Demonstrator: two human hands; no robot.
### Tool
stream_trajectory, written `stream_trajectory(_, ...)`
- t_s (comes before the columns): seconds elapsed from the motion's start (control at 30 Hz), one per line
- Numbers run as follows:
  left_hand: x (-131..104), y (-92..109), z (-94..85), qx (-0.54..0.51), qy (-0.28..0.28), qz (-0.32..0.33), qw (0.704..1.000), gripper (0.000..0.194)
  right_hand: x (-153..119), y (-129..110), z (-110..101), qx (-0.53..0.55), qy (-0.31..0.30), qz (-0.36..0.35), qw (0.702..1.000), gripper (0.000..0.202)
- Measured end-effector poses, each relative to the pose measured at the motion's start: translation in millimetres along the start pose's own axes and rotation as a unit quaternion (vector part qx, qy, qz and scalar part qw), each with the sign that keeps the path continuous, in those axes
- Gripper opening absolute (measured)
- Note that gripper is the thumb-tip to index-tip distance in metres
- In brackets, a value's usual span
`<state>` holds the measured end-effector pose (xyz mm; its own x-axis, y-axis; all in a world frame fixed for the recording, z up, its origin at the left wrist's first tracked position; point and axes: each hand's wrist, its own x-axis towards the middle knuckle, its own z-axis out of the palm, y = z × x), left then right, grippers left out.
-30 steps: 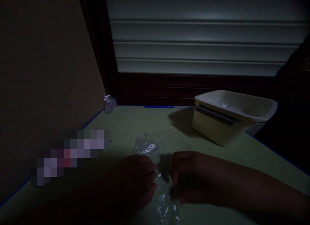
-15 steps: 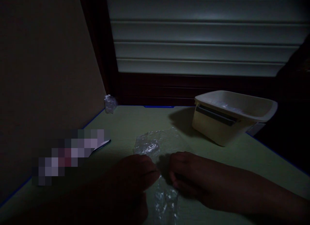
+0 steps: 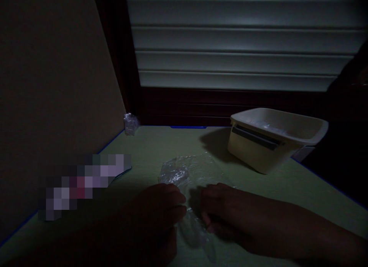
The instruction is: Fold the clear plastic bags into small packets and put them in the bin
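A thin clear plastic bag point(image 3: 198, 169) lies crumpled on the pale green table, its near part running down between my hands. My left hand point(image 3: 161, 211) is closed at the left side of the plastic, thumb and fingers pinched on it. My right hand point(image 3: 224, 207) has its fingers curled at the plastic's right side, knuckles up, and appears to grip it; the fingertips are partly hidden in shadow.
A cream plastic bin point(image 3: 258, 150) with clear plastic inside stands at the back right of the table point(image 3: 149, 144). A small crumpled plastic piece point(image 3: 130, 124) sits in the back left corner. A blurred-out flat item point(image 3: 86, 186) lies at the left.
The near part of the plastic between my hands has shifted and changed its folds. My left fingers have drawn slightly left, and my right hand is a little lower.
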<state>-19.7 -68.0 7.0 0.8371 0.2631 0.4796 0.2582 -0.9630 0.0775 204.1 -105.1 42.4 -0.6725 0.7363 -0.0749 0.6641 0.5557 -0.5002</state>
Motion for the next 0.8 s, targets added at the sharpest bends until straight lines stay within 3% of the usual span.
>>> stream_trajectory(0.1,-3,-3,4.4,0.004,-0.021,-0.009,1.000,0.034,0,-4,-1,0.023,0.016,0.017,0.999,0.012)
stream_trajectory(0.27,-2,-10,13.4,0.015,0.046,-0.026,0.999,0.034,3,-10,3,0.003,0.029,0.010,1.000,0.009)
stream_trajectory(0.4,7,-8,10.5,0.027,-0.040,0.028,0.998,0.015,6,-12,7,-0.006,0.032,-0.003,0.999,0.010)
stream_trajectory(0.47,9,-8,10.0,0.049,-0.075,0.041,0.995,0.018,6,-10,6,-0.005,0.026,0.002,1.000,0.006)
stream_trajectory(0.53,8,-9,10.5,0.051,-0.071,0.034,0.996,0.024,4,-7,2,-0.008,0.023,0.012,1.000,0.012)
stream_trajectory(0.63,6,-11,9.6,0.017,-0.051,-0.004,0.999,0.029,2,2,-5,-0.030,0.026,0.034,0.999,0.029)
stream_trajectory(0.8,9,-15,4.0,-0.094,-0.028,-0.132,0.986,0.024,-2,15,-11,-0.054,0.031,0.053,0.997,0.017)
